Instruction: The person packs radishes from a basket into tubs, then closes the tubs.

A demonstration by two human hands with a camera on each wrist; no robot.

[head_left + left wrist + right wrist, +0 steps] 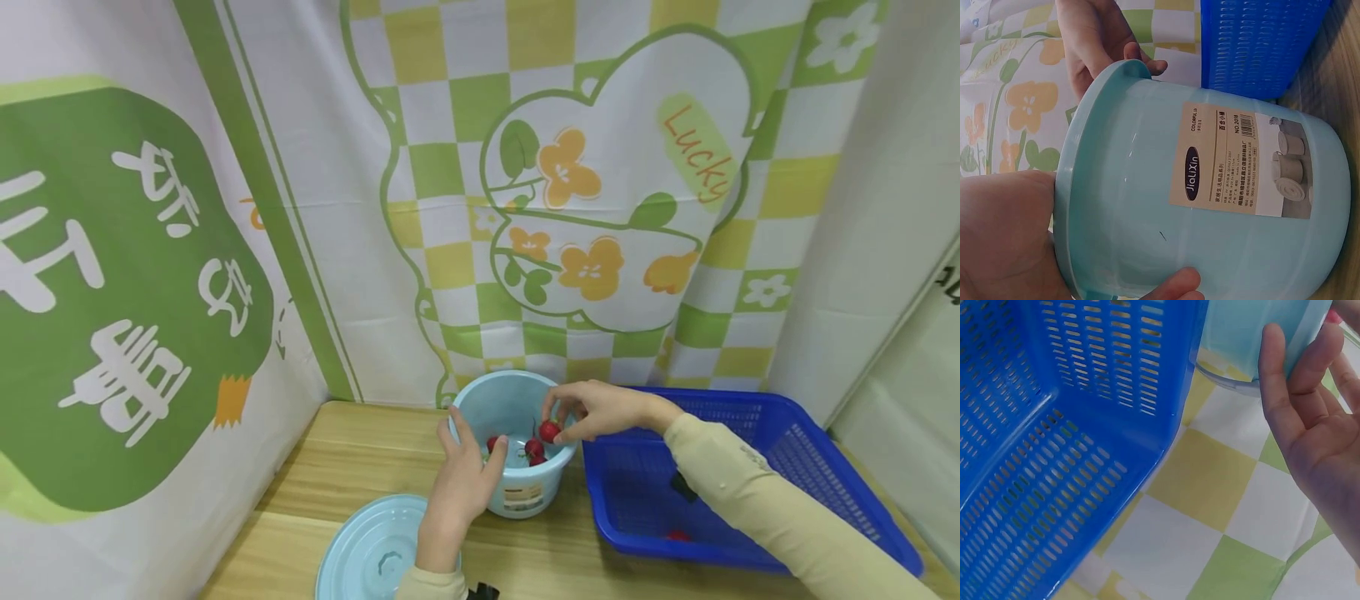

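Observation:
A light blue plastic bucket (522, 487) stands on the table with several small red fruits (534, 448) at its bottom. At its left side my left hand (465, 479) grips the rim; in the left wrist view the palm lies against the rim and a fingertip (1179, 284) touches the outer wall. My right hand (596, 408) pinches another small round red fruit (550, 431) over the right part of the bucket's mouth. In the right wrist view the bent fingers (1272, 356) overlap the bucket's rim, and the fruit is mostly hidden.
A blue perforated basket (615, 533) stands right of the bucket, with a red fruit (678, 536) inside, under my right forearm. A light blue round lid (360, 546) lies at front left on the wooden table (360, 433). Patterned cloth (540, 333) hangs behind.

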